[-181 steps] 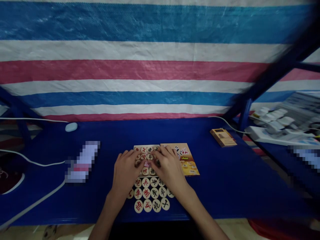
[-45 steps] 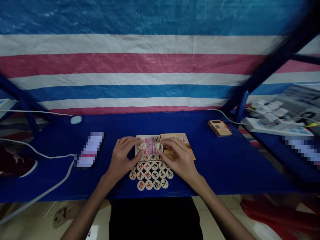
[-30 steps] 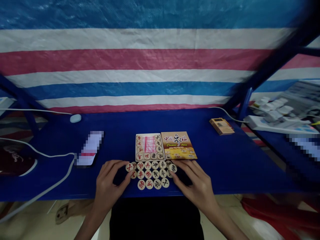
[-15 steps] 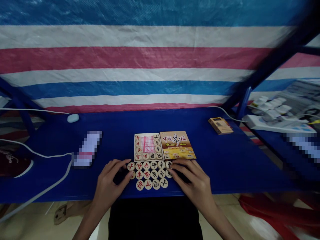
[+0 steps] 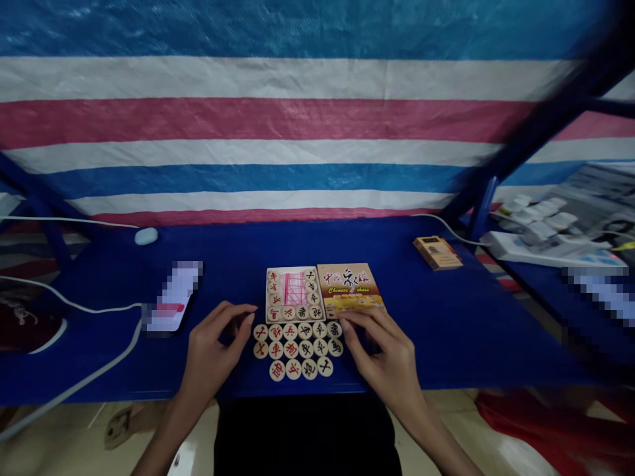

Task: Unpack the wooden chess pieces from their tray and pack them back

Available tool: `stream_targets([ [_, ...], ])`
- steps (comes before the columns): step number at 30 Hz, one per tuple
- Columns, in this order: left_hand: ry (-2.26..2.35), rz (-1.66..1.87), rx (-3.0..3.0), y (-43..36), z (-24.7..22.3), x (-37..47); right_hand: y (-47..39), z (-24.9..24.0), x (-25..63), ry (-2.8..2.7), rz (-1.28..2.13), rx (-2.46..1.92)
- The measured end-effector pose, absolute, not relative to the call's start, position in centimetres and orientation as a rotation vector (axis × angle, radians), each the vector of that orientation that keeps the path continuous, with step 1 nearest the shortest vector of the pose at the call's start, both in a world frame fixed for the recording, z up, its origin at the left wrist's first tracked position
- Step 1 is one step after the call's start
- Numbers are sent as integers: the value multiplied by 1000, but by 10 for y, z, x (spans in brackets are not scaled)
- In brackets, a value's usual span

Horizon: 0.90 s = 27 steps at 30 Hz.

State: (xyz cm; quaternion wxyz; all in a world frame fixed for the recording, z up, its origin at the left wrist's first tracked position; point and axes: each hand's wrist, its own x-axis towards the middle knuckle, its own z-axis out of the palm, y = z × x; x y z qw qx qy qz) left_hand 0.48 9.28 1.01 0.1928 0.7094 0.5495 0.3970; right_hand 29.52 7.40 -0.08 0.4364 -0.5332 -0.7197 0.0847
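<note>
Three rows of round Chinese chess pieces (image 5: 291, 350) lie face up on the blue table, red characters on the left and black on the right. Just left of the rows is my left hand (image 5: 218, 340), thumb and fingers apart, holding nothing. At the right end, my right hand (image 5: 384, 350) has its thumb beside the top-row black piece (image 5: 334, 330) and its fingers over the near edge of the lid (image 5: 347, 284) printed "Chinese chess". Behind the rows sits the open box (image 5: 266, 291), with pieces round its sides and a folded red-lined sheet (image 5: 294, 288) in the middle.
A phone (image 5: 173, 297) and a pale earbud-like case (image 5: 146, 236) are on the left, with white cables (image 5: 89, 309). A small tan box (image 5: 438, 253) lies back right. Farther right is a power strip (image 5: 550, 248) with plugs. A striped sheet (image 5: 297, 119) hangs behind.
My left hand has drawn back to the left, off the end pieces. My right hand has shifted up toward the lid, uncovering the right-end pieces. The rows look the same.
</note>
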Motion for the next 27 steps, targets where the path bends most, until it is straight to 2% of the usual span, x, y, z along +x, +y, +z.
stream_targets([
  [8, 1888, 650, 2410, 120, 16, 39, 114, 13, 264, -2087, 72, -1569],
  [15, 1864, 628, 2451, 130, 8, 46, 124, 8, 258, -2132, 124, -1605],
  [27, 1833, 600, 2432, 138, 19, 58, 135, 17, 252, -2117, 95, -1725],
])
